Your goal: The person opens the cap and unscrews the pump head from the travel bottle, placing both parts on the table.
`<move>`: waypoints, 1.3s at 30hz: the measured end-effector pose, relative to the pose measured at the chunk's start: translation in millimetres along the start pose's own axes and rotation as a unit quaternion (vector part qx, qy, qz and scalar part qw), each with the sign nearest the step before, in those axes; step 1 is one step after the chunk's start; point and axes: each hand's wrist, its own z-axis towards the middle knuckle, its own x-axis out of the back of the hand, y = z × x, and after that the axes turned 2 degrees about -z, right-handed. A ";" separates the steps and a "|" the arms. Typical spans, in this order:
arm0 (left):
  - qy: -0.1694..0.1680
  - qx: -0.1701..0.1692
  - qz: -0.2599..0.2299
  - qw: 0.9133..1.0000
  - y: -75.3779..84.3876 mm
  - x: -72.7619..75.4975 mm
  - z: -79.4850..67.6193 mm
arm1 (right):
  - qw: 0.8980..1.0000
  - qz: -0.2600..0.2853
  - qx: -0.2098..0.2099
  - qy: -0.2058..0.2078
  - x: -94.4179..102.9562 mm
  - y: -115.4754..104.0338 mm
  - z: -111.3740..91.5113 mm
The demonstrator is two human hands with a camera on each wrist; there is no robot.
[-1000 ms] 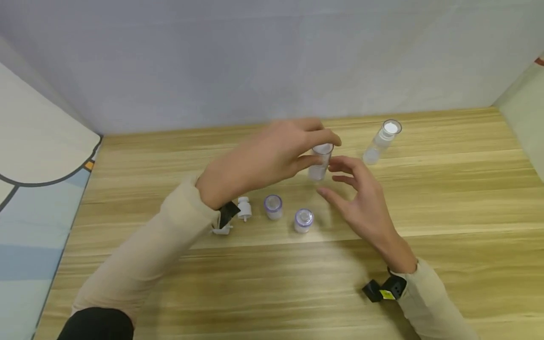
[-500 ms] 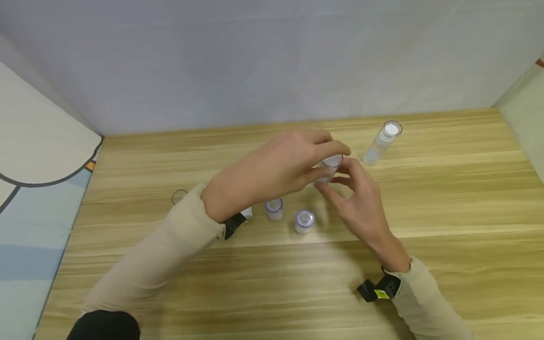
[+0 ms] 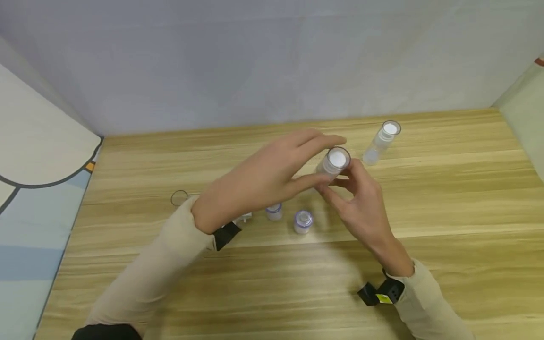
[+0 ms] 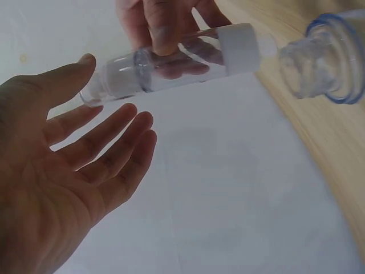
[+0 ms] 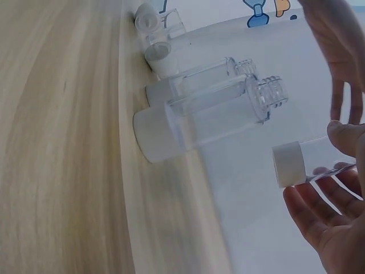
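A slim clear bottle (image 3: 337,159) with a white top under a clear cap and a white base is held tilted above the table. My right hand (image 3: 362,208) grips its lower body between thumb and fingers, as the right wrist view also shows for the bottle (image 5: 328,157). Around the capped end, my left hand (image 3: 267,172) has its thumb and fingers spread. In the left wrist view, the left hand (image 4: 74,154) lies close beside the cap (image 4: 111,81); whether the thumb touches it I cannot tell.
Another capped bottle (image 3: 381,141) stands at the back right. Two uncapped clear bottles (image 3: 303,222) (image 3: 274,212) stand nearer. White pump parts (image 3: 244,217) lie partly hidden by my left wrist, with a clear round rim (image 3: 179,198) further left. A pale wall backs the table.
The bottle has shifted right and tilted, its top now facing the head camera. My right hand has closed around its body. My left fingers have spread away from the cap.
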 end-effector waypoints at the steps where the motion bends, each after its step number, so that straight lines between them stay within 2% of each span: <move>1: 0.005 0.004 -0.004 1.000 -1.3 -0.5 -3.0 | 1.000 0.008 -0.002 -0.001 0.2 -1.5 0.0; 8: 0.036 0.016 0.002 0.999 -8.5 -6.8 -21.0 | 0.999 0.034 -0.019 0.001 2.3 -6.1 -0.1; 14: 0.055 0.019 -0.010 0.998 -13.7 -17.8 -29.4 | 0.998 0.059 -0.022 0.004 2.4 -7.2 -1.9; 25: 0.076 0.036 -0.047 0.995 -19.2 -37.7 -31.9 | 0.992 0.127 -0.018 0.016 2.3 -13.4 -2.4; 31: 0.092 0.055 -0.044 0.993 -20.0 -49.3 -33.7 | 0.988 0.154 -0.015 0.026 1.3 -13.4 -3.2; 39: 0.134 0.037 -0.043 0.989 -23.1 -59.0 -37.2 | 0.984 0.179 -0.010 0.021 -2.3 -14.0 -4.5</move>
